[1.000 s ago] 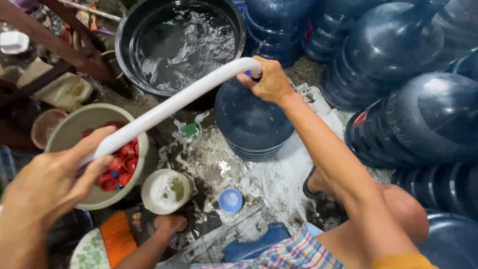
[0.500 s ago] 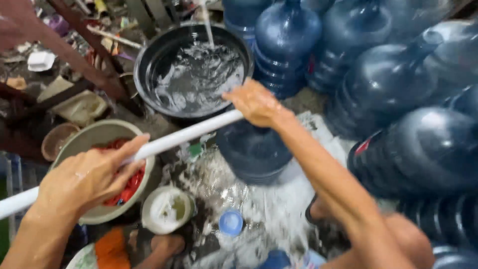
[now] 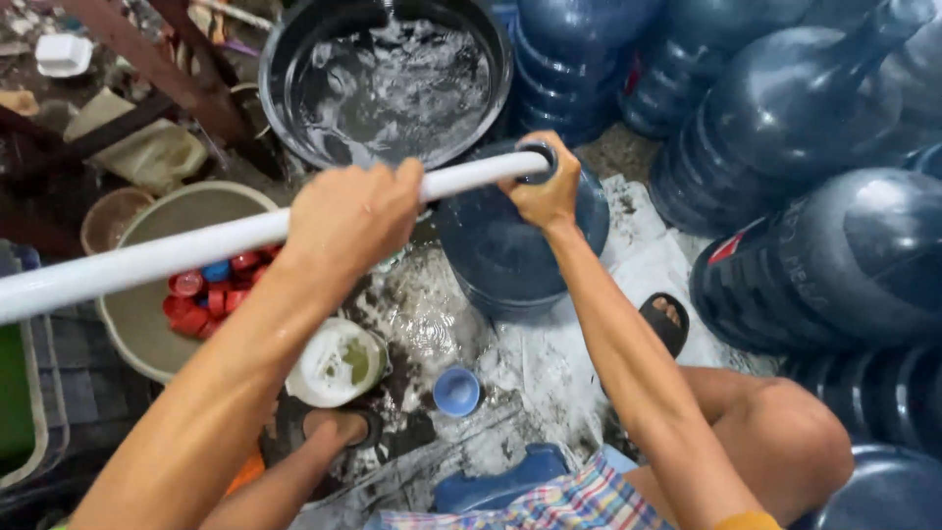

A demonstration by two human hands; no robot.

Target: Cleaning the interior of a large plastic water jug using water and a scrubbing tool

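White pipe [image 3: 196, 245] end now at blue jug's [image 3: 510, 245] mouth.

I see one label: a red and white sticker [image 3: 731, 245] on the dark blue jug [image 3: 834, 265] lying at right. Its shape is partly hidden. No signs or screens.
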